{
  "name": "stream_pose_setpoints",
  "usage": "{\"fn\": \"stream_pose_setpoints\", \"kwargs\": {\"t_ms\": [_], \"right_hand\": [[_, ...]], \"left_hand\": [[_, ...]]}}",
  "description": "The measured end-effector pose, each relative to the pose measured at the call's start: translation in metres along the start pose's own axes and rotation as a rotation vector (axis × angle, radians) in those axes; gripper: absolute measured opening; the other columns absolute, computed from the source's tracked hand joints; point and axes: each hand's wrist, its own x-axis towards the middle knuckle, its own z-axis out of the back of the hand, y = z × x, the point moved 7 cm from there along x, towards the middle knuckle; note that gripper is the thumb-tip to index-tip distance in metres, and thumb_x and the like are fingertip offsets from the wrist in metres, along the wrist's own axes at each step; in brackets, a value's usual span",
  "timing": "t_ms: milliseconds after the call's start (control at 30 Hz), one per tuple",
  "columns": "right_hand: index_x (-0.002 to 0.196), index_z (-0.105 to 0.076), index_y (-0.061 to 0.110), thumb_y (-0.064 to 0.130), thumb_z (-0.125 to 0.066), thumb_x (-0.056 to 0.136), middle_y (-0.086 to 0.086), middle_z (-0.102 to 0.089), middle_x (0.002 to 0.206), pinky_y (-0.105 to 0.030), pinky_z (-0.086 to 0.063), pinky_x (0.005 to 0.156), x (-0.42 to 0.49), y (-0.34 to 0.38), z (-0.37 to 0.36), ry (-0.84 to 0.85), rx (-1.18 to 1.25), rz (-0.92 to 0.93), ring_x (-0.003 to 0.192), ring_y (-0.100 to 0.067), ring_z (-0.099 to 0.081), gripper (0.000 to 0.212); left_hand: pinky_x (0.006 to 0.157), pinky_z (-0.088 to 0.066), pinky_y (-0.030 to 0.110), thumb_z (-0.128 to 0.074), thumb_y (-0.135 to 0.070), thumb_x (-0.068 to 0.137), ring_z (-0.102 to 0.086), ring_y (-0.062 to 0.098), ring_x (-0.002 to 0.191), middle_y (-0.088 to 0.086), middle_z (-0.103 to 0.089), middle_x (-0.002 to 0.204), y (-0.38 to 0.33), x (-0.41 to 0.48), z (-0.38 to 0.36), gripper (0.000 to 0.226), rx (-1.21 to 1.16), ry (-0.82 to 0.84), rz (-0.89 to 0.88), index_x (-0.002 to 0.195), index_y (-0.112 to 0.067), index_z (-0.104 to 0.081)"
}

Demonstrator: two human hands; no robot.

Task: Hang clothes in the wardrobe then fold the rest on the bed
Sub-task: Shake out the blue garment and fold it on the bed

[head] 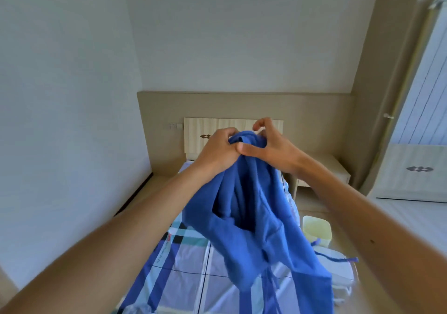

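Your forearms [116, 231] reach in from the lower corners and meet above the bed [188, 260]. Your left hand [217, 150] has its fingers curled tight round the bunched top of the blue garment [254, 217]. Your right hand [275, 149] grips the same bunch, thumb laid across the cloth, fingers curled behind. You hold the garment in the air over the bed. A pale bin [316, 231] stands beside the bed, and the wardrobe [420, 163] is at the right.
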Motion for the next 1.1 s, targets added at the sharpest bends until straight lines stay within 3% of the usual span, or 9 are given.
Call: {"fn": "stream_pose_setpoints", "kwargs": {"t_ms": [100,167,300,400,500,767,867,967,1100], "right_hand": [[0.124,-0.035,0.03,0.053,-0.088,0.06,0.002,-0.054,0.115,-0.028,-0.05,0.087,-0.006,0.015,0.01,-0.005,-0.051,0.115,0.105,-0.012,-0.057,0.086],[0.122,-0.035,0.029,0.036,-0.089,0.063,0.005,-0.056,0.109,-0.028,-0.051,0.078,-0.009,0.018,0.005,0.015,-0.176,0.161,0.096,-0.015,-0.06,0.081],[0.105,-0.045,0.021,0.003,-0.055,0.07,-0.004,-0.064,0.091,-0.037,-0.044,0.061,-0.006,0.007,0.009,-0.163,-0.449,0.136,0.084,-0.032,-0.058,0.04],[0.086,-0.048,0.024,0.0,-0.044,0.067,-0.008,-0.062,0.09,-0.036,-0.043,0.065,-0.005,0.002,0.038,-0.326,-0.54,0.073,0.082,-0.036,-0.054,0.031],[0.079,-0.051,0.022,-0.002,-0.043,0.066,-0.008,-0.061,0.085,-0.038,-0.047,0.067,-0.002,0.01,0.063,-0.423,-0.563,0.074,0.08,-0.037,-0.056,0.028],[0.084,-0.055,0.019,-0.001,-0.047,0.07,-0.009,-0.062,0.088,-0.036,-0.041,0.066,0.015,0.011,0.088,-0.471,-0.701,0.047,0.079,-0.036,-0.056,0.026],[0.083,-0.054,0.022,0.001,-0.05,0.072,-0.01,-0.062,0.09,-0.037,-0.04,0.068,0.018,-0.004,0.09,-0.422,-0.764,-0.027,0.08,-0.036,-0.057,0.024],[0.085,-0.057,0.022,0.002,-0.053,0.075,-0.009,-0.061,0.093,-0.038,-0.04,0.071,0.017,-0.019,0.101,-0.429,-0.756,-0.106,0.082,-0.035,-0.055,0.023],[0.091,-0.061,0.02,0.006,-0.055,0.076,-0.008,-0.059,0.093,-0.038,-0.04,0.073,0.011,-0.031,0.111,-0.464,-0.687,-0.176,0.083,-0.033,-0.053,0.022]], "left_hand": [[0.062,-0.037,0.036,-0.056,-0.019,0.086,-0.043,0.018,0.062,0.005,-0.048,0.066,-0.006,0.01,-0.01,0.016,0.075,0.098,0.059,0.071,-0.015,-0.05],[0.06,-0.041,0.033,-0.054,-0.021,0.088,-0.048,0.017,0.06,0.004,-0.053,0.065,-0.011,0.011,-0.013,0.019,0.121,0.138,0.073,0.07,-0.015,-0.052],[0.057,-0.037,0.031,-0.052,-0.009,0.083,-0.055,0.022,0.063,-0.001,-0.056,0.063,-0.021,0.016,-0.006,0.025,0.41,0.068,-0.069,0.061,-0.02,-0.047],[0.063,-0.044,0.034,-0.052,-0.005,0.077,-0.063,0.033,0.078,0.002,-0.064,0.08,-0.022,0.016,0.026,0.017,0.731,-0.103,-0.152,0.077,-0.021,-0.06],[0.069,-0.048,0.037,-0.056,-0.004,0.077,-0.064,0.037,0.086,0.008,-0.068,0.095,-0.011,0.016,0.063,0.029,0.885,-0.213,-0.148,0.097,-0.022,-0.066],[0.051,-0.033,0.027,-0.052,0.007,0.075,-0.05,0.015,0.061,-0.005,-0.056,0.072,0.023,0.013,0.104,0.03,0.807,-0.186,0.003,0.085,-0.02,-0.063],[0.06,-0.047,0.033,-0.054,0.006,0.075,-0.061,0.022,0.075,-0.003,-0.064,0.082,0.037,0.017,0.117,0.029,0.704,-0.133,0.1,0.083,-0.02,-0.064],[0.076,-0.054,0.036,-0.065,0.002,0.082,-0.065,0.024,0.09,0.004,-0.068,0.097,0.055,0.013,0.121,0.022,0.477,0.043,0.26,0.098,-0.013,-0.069],[0.063,-0.04,0.026,-0.054,0.007,0.086,-0.053,0.018,0.072,0.002,-0.057,0.076,0.063,0.0,0.117,0.025,0.259,0.103,0.326,0.072,-0.013,-0.059]]}}
